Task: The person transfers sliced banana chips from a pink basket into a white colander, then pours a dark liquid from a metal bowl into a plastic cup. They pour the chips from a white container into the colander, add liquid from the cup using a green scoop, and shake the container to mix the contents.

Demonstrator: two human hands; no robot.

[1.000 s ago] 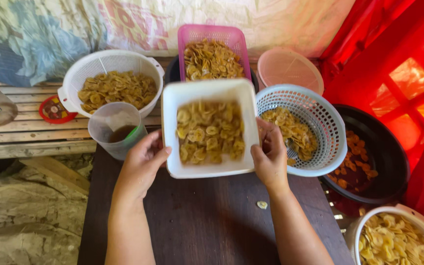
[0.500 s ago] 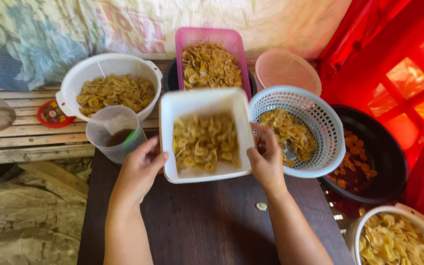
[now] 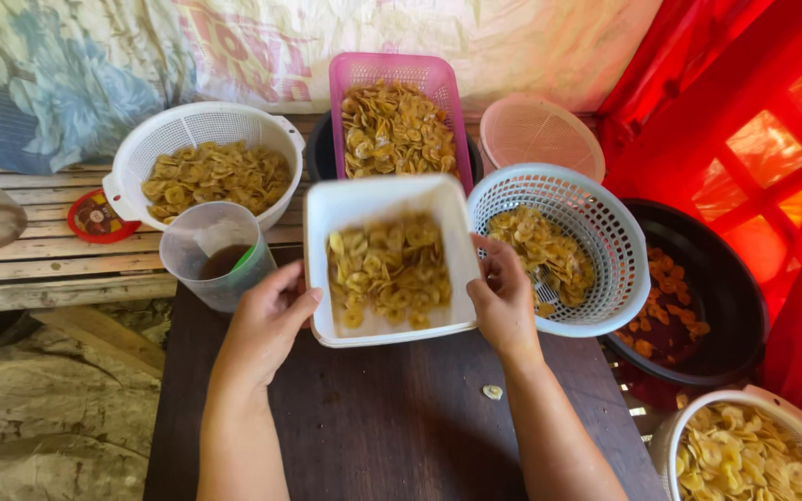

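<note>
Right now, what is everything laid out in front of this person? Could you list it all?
White tub: one, holding chips, held above the dark table.
Round colander: one, white, chips, back left.
Pink basket: one, chips, back centre.
Pale round basket: one, chips, right.
Pink lid: one, back right.
Clear jug: one, dark liquid, left.
Black basin: one, right.
Left hand, right hand: gripping the tub's sides.
</note>
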